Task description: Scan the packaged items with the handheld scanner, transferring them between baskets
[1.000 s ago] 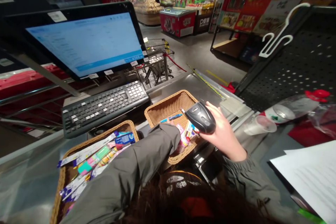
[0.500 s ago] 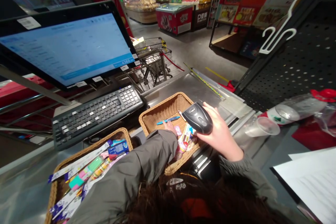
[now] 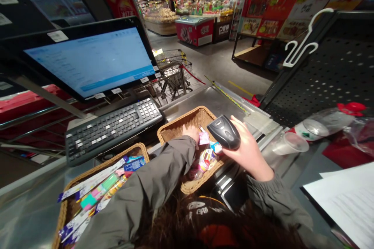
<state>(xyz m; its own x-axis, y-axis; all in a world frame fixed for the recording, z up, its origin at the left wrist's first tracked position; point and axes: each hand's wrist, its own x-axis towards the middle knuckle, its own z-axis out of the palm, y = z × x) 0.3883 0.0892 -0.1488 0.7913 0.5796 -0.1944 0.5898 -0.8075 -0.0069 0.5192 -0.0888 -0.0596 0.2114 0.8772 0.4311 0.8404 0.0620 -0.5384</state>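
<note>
My right hand [image 3: 248, 149] grips a black handheld barcode scanner [image 3: 224, 132] over the right edge of a wicker basket [image 3: 178, 128]. My left hand [image 3: 191, 131] reaches into that basket from under a grey sleeve and pinches a small pink packet [image 3: 203, 137] just beside the scanner's nose. Several small colourful packets [image 3: 204, 158] lie in the basket below. A second wicker basket [image 3: 87, 198] at the lower left holds several long flat packets.
A keyboard [image 3: 112, 126] and a lit till screen [image 3: 90, 60] stand behind the baskets. A clear plastic cup [image 3: 290, 142] lies on the steel counter [image 3: 213, 99] at right, with a perforated black panel [image 3: 330, 74] behind and white paper [image 3: 350, 198] at lower right.
My left hand has risen out of the basket's contents with a pink packet and now holds it up by the scanner. The blue pen seen earlier is hidden. My right hand has barely moved.
</note>
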